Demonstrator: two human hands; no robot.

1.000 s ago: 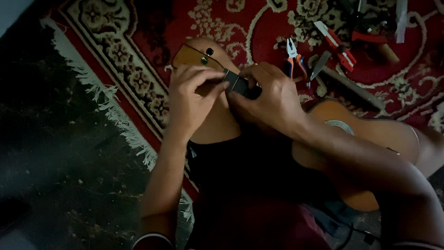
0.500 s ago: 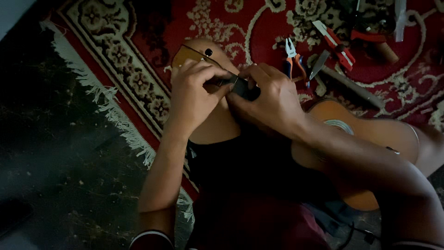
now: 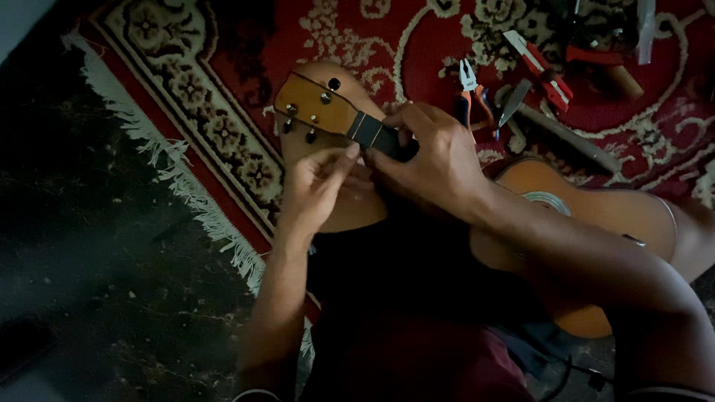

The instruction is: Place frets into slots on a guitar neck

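The scene is dimly lit and underexposed. The strongest light is received by the red patterned carpet [image 3: 417, 45] toward its far edge, where the colours are rendered clearly. The bare floor [image 3: 97, 283] beyond the carpet's fringed left edge is sunk in deep shadow, and detail there is barely made out. The near part is almost black. No glare is seen. Slight softness and grain are noticed throughout.

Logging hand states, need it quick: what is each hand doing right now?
Left hand: fingers curled, fingertips touching the ukulele neck from below.
Right hand: closed in a grip around the ukulele neck, just behind the headstock.
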